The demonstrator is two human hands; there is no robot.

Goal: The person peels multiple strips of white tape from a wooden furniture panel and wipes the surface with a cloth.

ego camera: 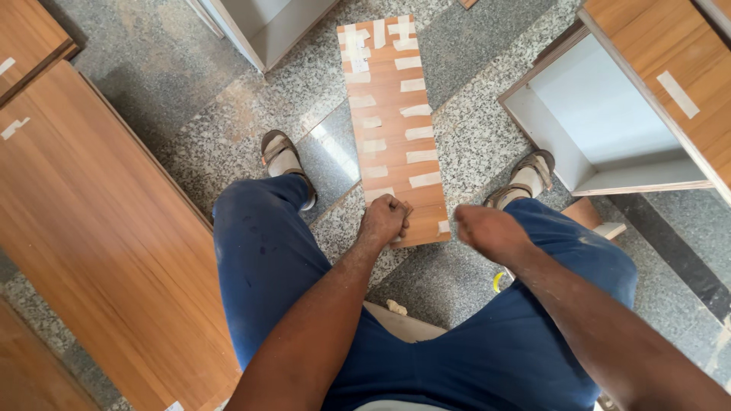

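Leaning against the left edge of the view, a broad wood-grain panel (99, 228) stood on the speckled stone floor (198, 144). Next came the left hand (383, 221), its fingers closed on the near end of a long narrow wooden board (396, 129) that lay on the floor between the sandalled feet, strips of pale tape across it. The right hand (491, 230) hovered just beside that end, blurred, so its fingers could not be judged. Rightmost sat an open cabinet box (609, 122).

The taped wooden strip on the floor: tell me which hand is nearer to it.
Left. The left hand rests on the near end of the taped wooden strip, fingers curled against it. The right hand hangs just off its right edge, not touching.
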